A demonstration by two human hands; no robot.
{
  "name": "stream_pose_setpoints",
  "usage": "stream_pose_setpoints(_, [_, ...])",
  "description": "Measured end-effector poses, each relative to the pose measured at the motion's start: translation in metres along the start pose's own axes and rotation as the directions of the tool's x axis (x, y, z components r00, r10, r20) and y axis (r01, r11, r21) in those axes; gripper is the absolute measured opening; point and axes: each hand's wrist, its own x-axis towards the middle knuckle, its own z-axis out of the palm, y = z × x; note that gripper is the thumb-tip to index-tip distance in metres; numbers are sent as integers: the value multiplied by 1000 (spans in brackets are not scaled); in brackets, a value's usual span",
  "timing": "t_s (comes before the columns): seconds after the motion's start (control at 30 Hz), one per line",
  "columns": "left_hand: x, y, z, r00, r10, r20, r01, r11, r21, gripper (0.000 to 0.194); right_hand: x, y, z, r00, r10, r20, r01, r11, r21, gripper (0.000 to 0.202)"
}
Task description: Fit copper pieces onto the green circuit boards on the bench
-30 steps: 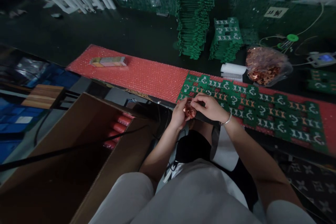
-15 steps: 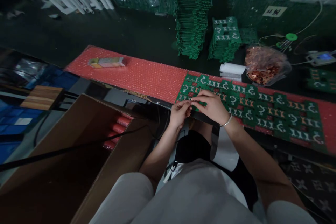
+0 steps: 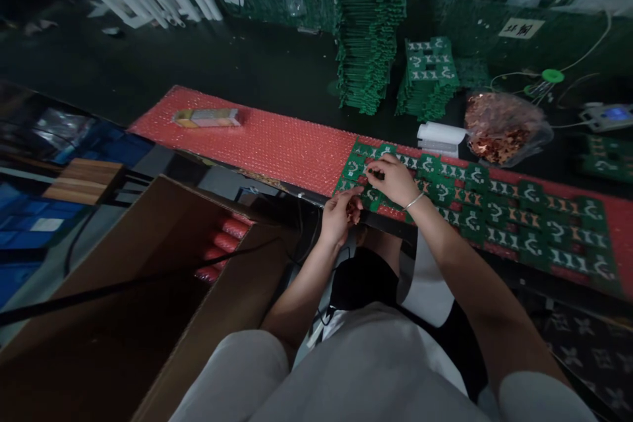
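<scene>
Green circuit boards (image 3: 475, 214) with white and copper-coloured marks lie in rows on a red bubble-wrap sheet (image 3: 297, 150). My left hand (image 3: 342, 214) is curled at the table's front edge around small copper-coloured pieces (image 3: 352, 208). Over the left end of the boards, my right hand (image 3: 390, 179) has thumb and index finger pinched at a board; what is between the fingertips is too small to make out. A clear bag of copper pieces (image 3: 504, 128) rests behind the boards.
A tall stack of green boards (image 3: 368, 39) and a shorter stack (image 3: 428, 79) stand at the back. A taped block (image 3: 208, 118) lies on the wrap's left part. White rolled film (image 3: 441, 134) is beside the bag. An open cardboard box (image 3: 163, 244) stands lower left.
My right hand has moved away from my left hand, up and over the boards. My left hand stays near the table edge, with copper pieces now showing in it. The view has shifted slightly.
</scene>
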Motion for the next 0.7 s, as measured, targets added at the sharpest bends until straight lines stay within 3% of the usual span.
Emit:
stream_pose_setpoints(0.47, [0,-1,-1,1000,-8,20,8,1000,-19,37,8,2,6,990,-96,105,114,976,-187,22])
stream_pose_setpoints(0.6, [0,1,-3,1000,6,0,-6,1000,-31,37,4,-4,1,981,-125,151,159,958,-238,26])
stream_pose_setpoints(0.7, [0,3,-5,1000,13,-12,-13,999,-41,39,-5,-14,-9,982,-147,117,167,970,-178,24])
